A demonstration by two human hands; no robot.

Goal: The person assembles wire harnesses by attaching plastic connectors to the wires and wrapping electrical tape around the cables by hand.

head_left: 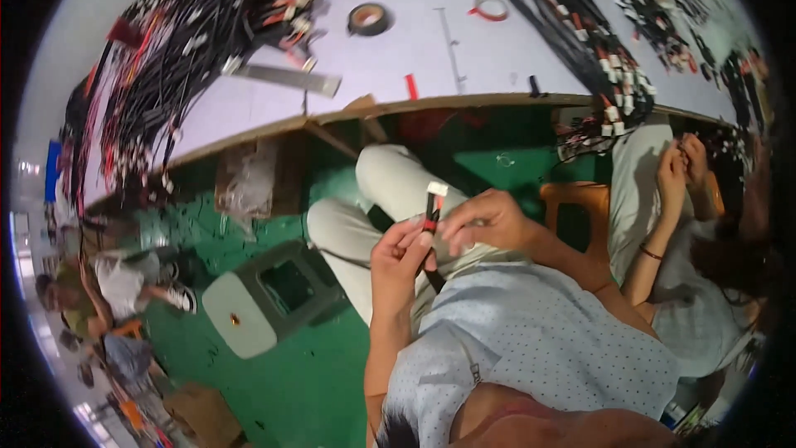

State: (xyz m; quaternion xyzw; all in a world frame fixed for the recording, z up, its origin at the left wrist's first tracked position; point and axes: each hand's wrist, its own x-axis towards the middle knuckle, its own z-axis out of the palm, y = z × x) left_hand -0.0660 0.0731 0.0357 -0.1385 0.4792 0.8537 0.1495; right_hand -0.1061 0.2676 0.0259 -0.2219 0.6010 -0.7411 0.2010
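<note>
My left hand [401,259] grips a thin black cable [432,209] upright over my lap. The cable has a red band below a small white connector at its tip. My right hand [485,220] pinches the same cable from the right, its fingertips at the red band just under the connector. The two hands touch each other around the cable. The cable's lower end runs down behind my left hand and is hidden.
A white-topped workbench [398,58] ahead carries cable bundles at left [191,25] and right [584,29], a black tape roll [369,18], a red tape ring [491,7] and a metal bar [286,79]. A grey stool [265,294] stands on the green floor. A co-worker's hands [681,162] work at right.
</note>
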